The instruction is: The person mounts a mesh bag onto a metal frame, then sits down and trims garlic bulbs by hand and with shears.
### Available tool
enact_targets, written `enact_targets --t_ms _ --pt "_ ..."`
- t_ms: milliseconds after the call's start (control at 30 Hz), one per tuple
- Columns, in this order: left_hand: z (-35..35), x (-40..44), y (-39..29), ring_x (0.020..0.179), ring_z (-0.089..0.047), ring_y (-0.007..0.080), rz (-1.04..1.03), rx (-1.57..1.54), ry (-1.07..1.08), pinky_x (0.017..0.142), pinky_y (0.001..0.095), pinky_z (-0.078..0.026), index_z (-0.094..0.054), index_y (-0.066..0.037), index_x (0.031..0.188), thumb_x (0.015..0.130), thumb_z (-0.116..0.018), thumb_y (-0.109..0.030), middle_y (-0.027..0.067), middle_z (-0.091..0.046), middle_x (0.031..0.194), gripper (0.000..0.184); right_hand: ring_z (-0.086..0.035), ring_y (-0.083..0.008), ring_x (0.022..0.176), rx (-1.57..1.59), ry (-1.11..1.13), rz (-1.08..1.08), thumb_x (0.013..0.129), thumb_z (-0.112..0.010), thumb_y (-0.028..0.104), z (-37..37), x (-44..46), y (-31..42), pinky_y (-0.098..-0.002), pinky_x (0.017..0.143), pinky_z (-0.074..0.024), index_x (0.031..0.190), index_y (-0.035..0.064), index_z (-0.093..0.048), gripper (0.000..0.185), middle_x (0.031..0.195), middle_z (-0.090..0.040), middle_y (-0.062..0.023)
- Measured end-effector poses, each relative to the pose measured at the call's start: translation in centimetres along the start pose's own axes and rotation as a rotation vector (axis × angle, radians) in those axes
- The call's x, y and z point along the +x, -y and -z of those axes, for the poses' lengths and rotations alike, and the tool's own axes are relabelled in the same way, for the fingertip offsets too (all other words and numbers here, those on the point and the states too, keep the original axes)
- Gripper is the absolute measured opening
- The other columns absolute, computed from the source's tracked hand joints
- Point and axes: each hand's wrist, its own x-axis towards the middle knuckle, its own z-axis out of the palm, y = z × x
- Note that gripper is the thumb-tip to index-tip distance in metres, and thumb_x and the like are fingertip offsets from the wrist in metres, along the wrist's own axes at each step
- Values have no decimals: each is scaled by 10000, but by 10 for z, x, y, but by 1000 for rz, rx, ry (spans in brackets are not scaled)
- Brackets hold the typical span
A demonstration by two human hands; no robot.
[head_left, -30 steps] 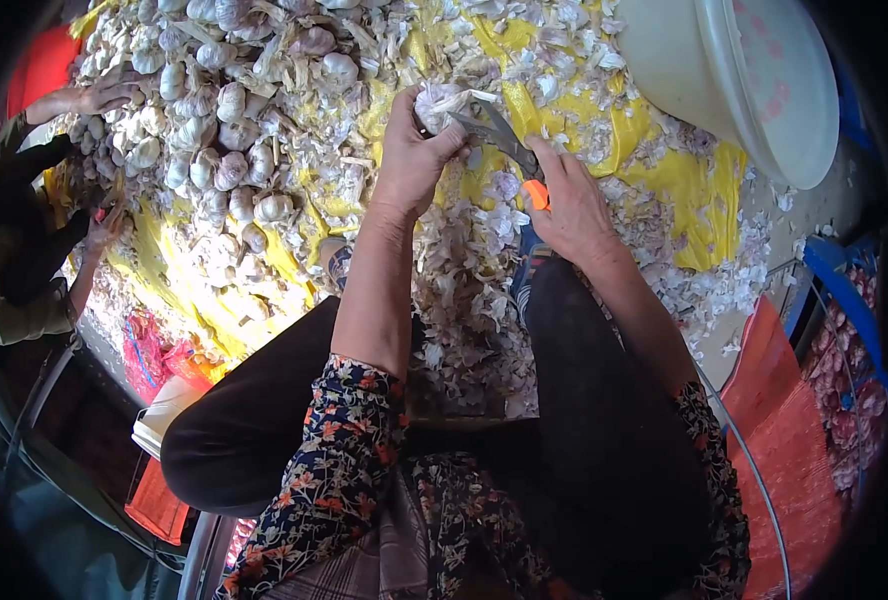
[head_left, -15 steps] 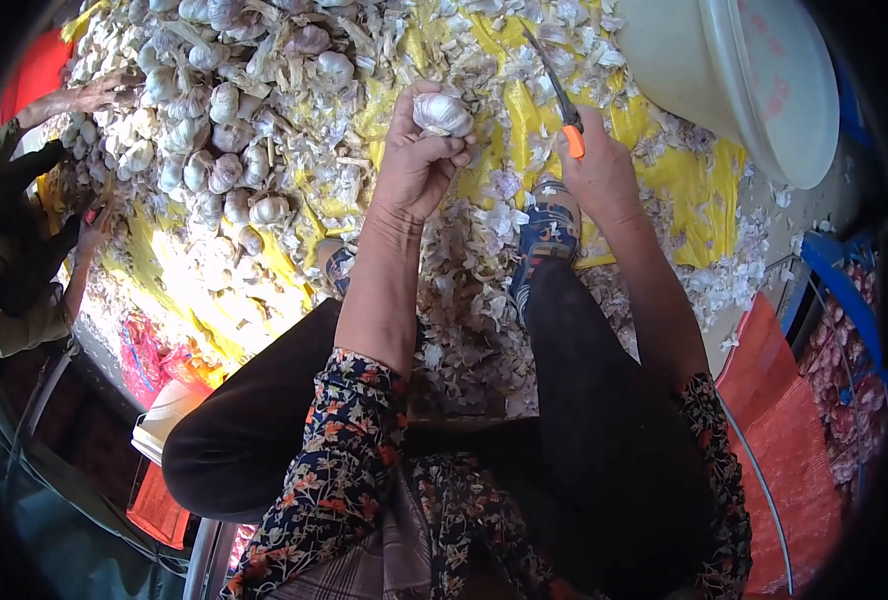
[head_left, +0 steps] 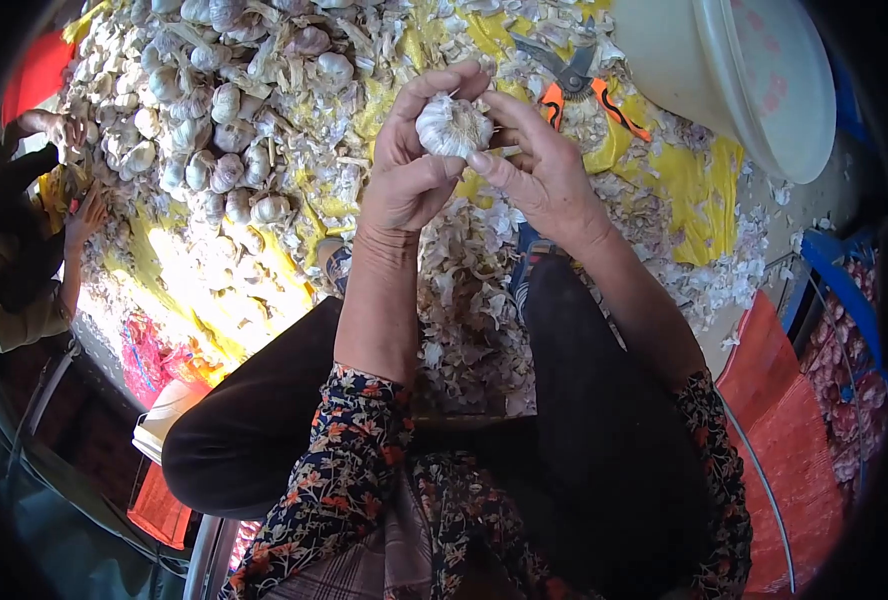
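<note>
A whitish garlic bulb (head_left: 454, 128) is held up between both hands, its root side facing the camera. My left hand (head_left: 411, 150) wraps round its left side, with the thumb below. From the right, my right hand (head_left: 542, 170) touches the same bulb with thumb and fingers. Pruning shears (head_left: 574, 80) with orange and black handles lie on the skin-littered yellow sheet (head_left: 699, 210), up and to the right of my hands, their blades apart.
Many garlic bulbs (head_left: 226, 105) are heaped at the upper left. A co-worker's hands (head_left: 86, 215) are at the far left. A large pale tub (head_left: 709, 80) stands at the upper right. Red sacking (head_left: 779, 440) lies at the right, a white bucket (head_left: 164, 415) at the lower left.
The shears have left my right hand and now lie on the sheet. My right hand has moved left onto the bulb. The co-worker's hands at the left have shifted.
</note>
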Motion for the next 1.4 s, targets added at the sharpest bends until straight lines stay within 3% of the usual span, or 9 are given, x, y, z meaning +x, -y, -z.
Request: enact_targets --t_ms 333,733,867,900,1067,1133,1200,1267,1400 --pt "-25 -11 -8 1251 -429 207 87 371 -29 1046 351 -344 -508 -39 1241 737 -641 -15 108 -456 1347 522 -577 -140 1007 584 -4 -292 823 -730 235 -2 -6 -2 -286 859 -492 1183 -37 -558 483 1056 -618 -90" --pt "-35 -13 6 1186 -468 195 118 681 37 969 302 -419 -325 -37 1401 717 -614 33 153 -450 1328 745 -626 -165 832 -153 -198 129 837 -669 166 11 -13 1 -287 746 -496 990 41 -684 198 917 -655 -87" --pt "-24 -16 12 1138 -548 287 146 61 -260 987 389 -448 -443 -2 1277 807 -595 15 200 -543 1224 494 -637 -155 718 -40 -193 -207 813 -694 140 16 -19 -8 -261 672 -503 888 31 -707 133 763 -654 -74" --pt "-26 -12 9 1006 -624 321 109 -69 -417 877 387 -541 -512 18 1146 893 -535 -52 218 -611 1081 264 -644 -168 712 -166 -152 -133 805 -703 145 20 -24 -8 -273 680 -509 937 39 -690 169 814 -661 -79" --pt "-7 -11 11 781 -664 263 309 -128 -669 554 303 -581 -522 18 980 982 -387 -254 170 -634 886 304 -624 -255 899 -399 -141 197 774 -714 153 17 -28 12 -348 821 -502 1118 75 -601 370 1036 -631 -103" --pt "-16 -12 3 647 -609 194 396 -266 -427 424 262 -469 -526 -15 961 984 -354 -356 111 -604 799 382 -586 -289 999 -629 -16 535 760 -721 160 12 -13 19 -371 894 -470 1147 79 -582 419 1077 -612 -115" --pt "-52 -2 3 529 -488 109 418 96 -821 410 257 -350 -525 -70 942 973 -353 -442 13 -535 713 411 -585 -296 980 -609 26 564 791 -698 176 7 -9 14 -368 904 -462 1159 79 -576 400 1073 -612 -124" --pt "-45 -13 -25 551 -479 109 580 558 -419 475 265 -388 -532 -70 950 959 -371 -503 -5 -519 705 462 -593 -266 940 -158 45 317 847 -662 228 3 -10 12 -340 889 -468 1175 59 -574 380 1081 -615 -133" --pt "-63 -26 -35 684 -541 103 234 977 -206 614 254 -459 -532 -4 1117 928 -548 -418 46 -603 813 456 -585 -130 903 677 100 -244 939 -562 325 -3 -12 11 -275 749 -500 1211 39 -564 394 1055 -619 -45"
